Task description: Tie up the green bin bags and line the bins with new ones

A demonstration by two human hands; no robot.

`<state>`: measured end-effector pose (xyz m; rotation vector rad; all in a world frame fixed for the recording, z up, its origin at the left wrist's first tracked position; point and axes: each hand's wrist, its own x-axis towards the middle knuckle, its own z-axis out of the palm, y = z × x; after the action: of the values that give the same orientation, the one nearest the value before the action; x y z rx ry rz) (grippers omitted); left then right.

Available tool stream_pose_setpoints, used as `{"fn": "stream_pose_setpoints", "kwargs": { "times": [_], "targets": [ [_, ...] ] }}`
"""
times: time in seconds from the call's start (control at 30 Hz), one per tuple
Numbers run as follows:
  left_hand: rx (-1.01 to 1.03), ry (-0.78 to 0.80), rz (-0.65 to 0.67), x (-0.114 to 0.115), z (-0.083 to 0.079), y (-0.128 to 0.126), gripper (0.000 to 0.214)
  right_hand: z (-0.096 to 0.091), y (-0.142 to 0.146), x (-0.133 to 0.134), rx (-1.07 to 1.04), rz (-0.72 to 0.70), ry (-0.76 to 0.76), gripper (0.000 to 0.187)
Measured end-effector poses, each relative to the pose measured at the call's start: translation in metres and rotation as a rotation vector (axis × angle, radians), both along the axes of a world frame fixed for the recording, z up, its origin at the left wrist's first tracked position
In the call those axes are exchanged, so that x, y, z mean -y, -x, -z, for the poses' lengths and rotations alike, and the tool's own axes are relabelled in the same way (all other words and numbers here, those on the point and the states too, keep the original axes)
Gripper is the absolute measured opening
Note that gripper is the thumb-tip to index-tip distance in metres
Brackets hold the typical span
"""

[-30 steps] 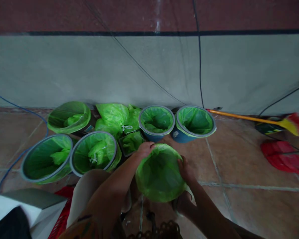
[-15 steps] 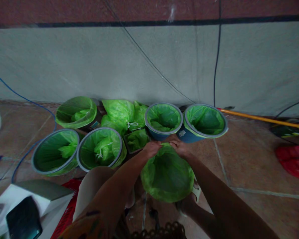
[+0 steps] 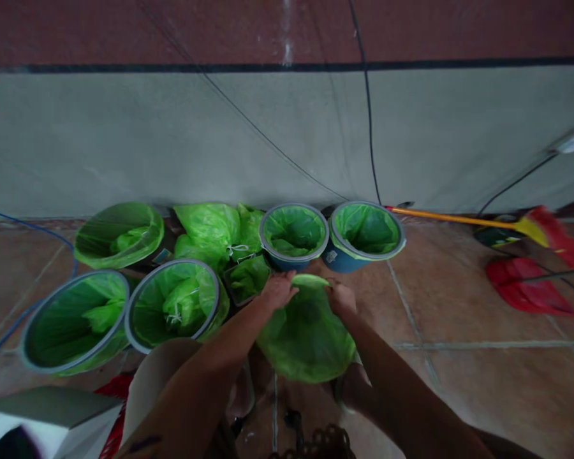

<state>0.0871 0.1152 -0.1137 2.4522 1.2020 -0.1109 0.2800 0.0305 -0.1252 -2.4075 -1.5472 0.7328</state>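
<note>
A bright green plastic bag (image 3: pixel 306 331) lines a bin between my knees, and its far rim is bunched up. My left hand (image 3: pixel 278 290) pinches that far rim on the left. On the right, my right hand (image 3: pixel 340 298) grips the same rim, a short gap away. Both hands are closed on the plastic. The bin under the bag is hidden by the liner.
Several blue-grey bins with green liners stand along the wall: two at the back (image 3: pixel 294 234) (image 3: pixel 367 234), two at the left (image 3: pixel 173 305) (image 3: pixel 73 320). A tied green bag (image 3: pixel 213 226) lies between them. A broom (image 3: pixel 530 223) and red dustpan (image 3: pixel 526 287) lie right. A white box (image 3: pixel 52 411) sits bottom left.
My right hand moved from the bag's right side to its far rim, next to my left hand. The open round mouth of the bag has been drawn together at the far edge.
</note>
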Motion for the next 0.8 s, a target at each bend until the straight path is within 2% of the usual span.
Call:
{"fn": "stream_pose_setpoints", "kwargs": {
  "times": [0.07,0.13,0.27,0.33,0.4,0.5,0.6,0.7,0.8],
  "targets": [
    [0.040,-0.021,-0.020,-0.001,-0.004,0.002,0.065,0.004,-0.003,0.020,0.056,0.185,0.022,0.041],
    [0.083,-0.017,-0.074,-0.002,-0.007,0.003,0.070,0.009,-0.002,0.045,0.087,0.335,0.047,0.040],
    [0.121,0.000,-0.201,-0.009,-0.009,0.002,0.062,0.019,0.008,0.086,0.048,0.447,0.067,0.044],
    [0.117,-0.012,-0.246,-0.014,-0.008,0.001,0.056,0.018,0.010,0.092,0.033,0.517,0.025,0.061],
    [0.098,-0.026,-0.266,-0.018,-0.008,-0.002,0.048,0.011,0.006,0.083,0.034,0.566,-0.057,0.072],
    [0.060,-0.059,-0.236,-0.021,-0.005,-0.009,0.040,-0.003,-0.008,0.050,0.024,0.500,-0.151,0.060],
    [0.037,-0.099,-0.143,-0.020,-0.001,-0.017,0.036,-0.012,-0.020,0.010,-0.004,0.333,-0.105,0.052],
    [-0.034,-0.094,-0.073,-0.017,0.005,-0.021,0.035,-0.006,-0.024,-0.013,-0.038,0.164,-0.060,0.043],
    [-0.122,-0.029,-0.033,-0.017,0.011,-0.020,0.034,0.007,-0.023,-0.014,-0.072,0.021,-0.025,0.038]
  ]
}}
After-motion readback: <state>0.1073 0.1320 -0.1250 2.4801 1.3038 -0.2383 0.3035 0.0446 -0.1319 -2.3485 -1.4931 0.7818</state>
